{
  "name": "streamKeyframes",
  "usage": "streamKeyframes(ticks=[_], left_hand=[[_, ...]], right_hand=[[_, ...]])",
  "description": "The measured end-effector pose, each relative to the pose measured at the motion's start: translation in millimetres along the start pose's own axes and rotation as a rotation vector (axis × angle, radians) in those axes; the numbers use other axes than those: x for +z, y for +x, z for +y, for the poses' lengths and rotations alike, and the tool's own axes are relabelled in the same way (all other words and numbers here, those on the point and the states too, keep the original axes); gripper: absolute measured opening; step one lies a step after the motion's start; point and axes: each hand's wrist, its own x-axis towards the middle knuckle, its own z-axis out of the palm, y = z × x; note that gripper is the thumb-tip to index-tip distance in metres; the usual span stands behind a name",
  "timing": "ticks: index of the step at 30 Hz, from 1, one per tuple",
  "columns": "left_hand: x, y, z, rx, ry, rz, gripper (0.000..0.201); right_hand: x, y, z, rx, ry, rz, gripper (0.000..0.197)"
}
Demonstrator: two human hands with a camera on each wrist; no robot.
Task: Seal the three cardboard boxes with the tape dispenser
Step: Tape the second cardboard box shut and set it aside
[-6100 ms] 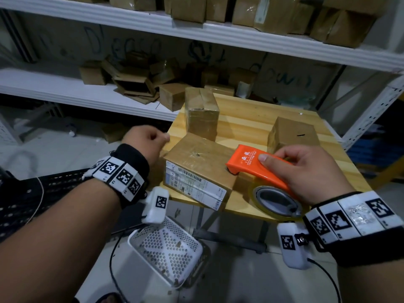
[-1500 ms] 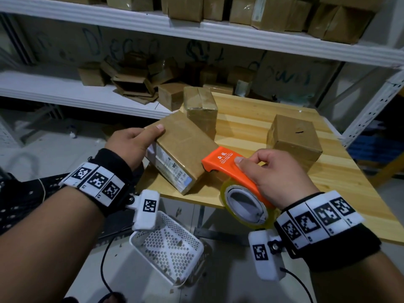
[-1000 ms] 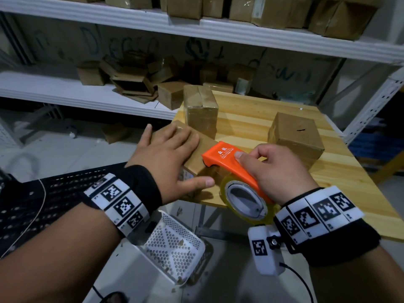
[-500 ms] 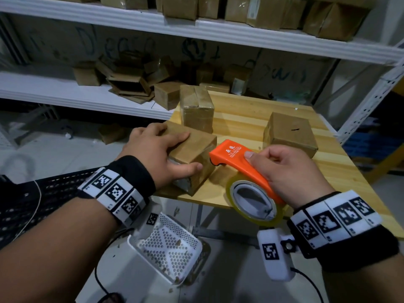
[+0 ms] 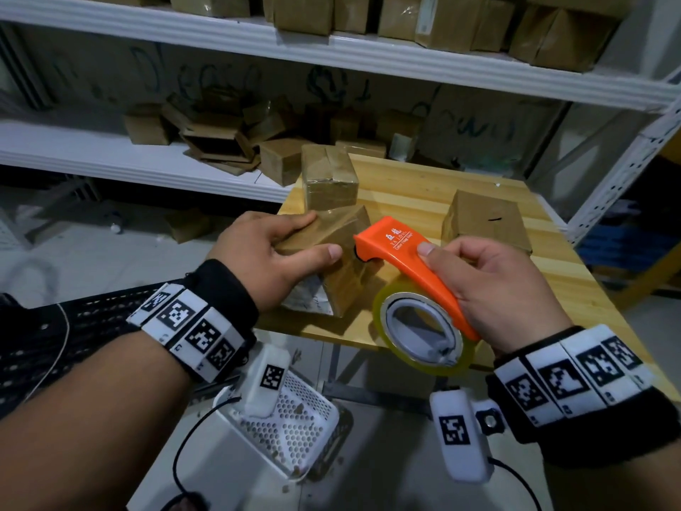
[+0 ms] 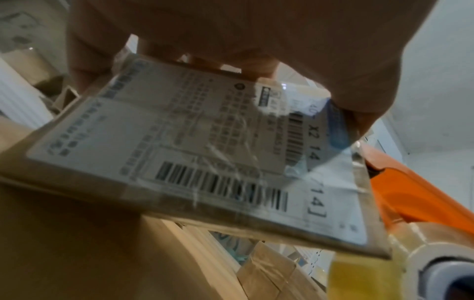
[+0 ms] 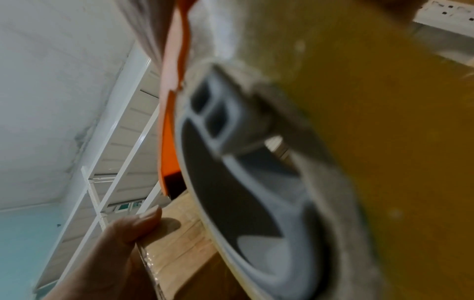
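Note:
My left hand grips a flat cardboard box, tipped up on one edge at the near left corner of the wooden table. Its white shipping label faces my wrist under clear tape. My right hand holds the orange tape dispenser, whose nose touches the box's right side. The tape roll hangs over the table's front edge. A taped upright box stands behind. A cube-shaped box sits to the right.
White metal shelving with many cardboard boxes runs behind the table. A white perforated basket lies on the floor below my left wrist. A black mesh surface is at the left.
My left hand has turned the flat box from lying flat to standing tilted on an edge, and now grips it from above. The dispenser has stayed against the box's right side.

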Motion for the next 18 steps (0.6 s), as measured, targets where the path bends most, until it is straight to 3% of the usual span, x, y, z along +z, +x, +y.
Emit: streamKeyframes(ticks=[3,6,9,11,18], left_hand=[[0.4,-0.8,-0.8,-0.002,-0.060,0.006,0.095],[-1.8,-1.7,3.1,0.002,-0.156,0.021,0.082],[-9.5,1.1,-0.2,-0.102,-0.384,0.056,0.035],[-13.5,0.8,-0.2,-0.114,-0.384,0.074,0.020],[-8.6,-1.5,8.1,-0.305,-0.534,0.019,0.042]], right_hand=[[2.7,-1.2,-0.6,-0.013,0.026,0.007,0.034],[3.9,-1.9,0.4,-0.001,0.051,0.001,0.033],[1.7,-4.2,2.7,0.016,0.070,-0.021,0.033],[3.0,-7.3,4.1,0.030,0.084,-0.037,0.033],[12.5,-3.5,3.5,0.043,0.098,-0.007,0.032]])
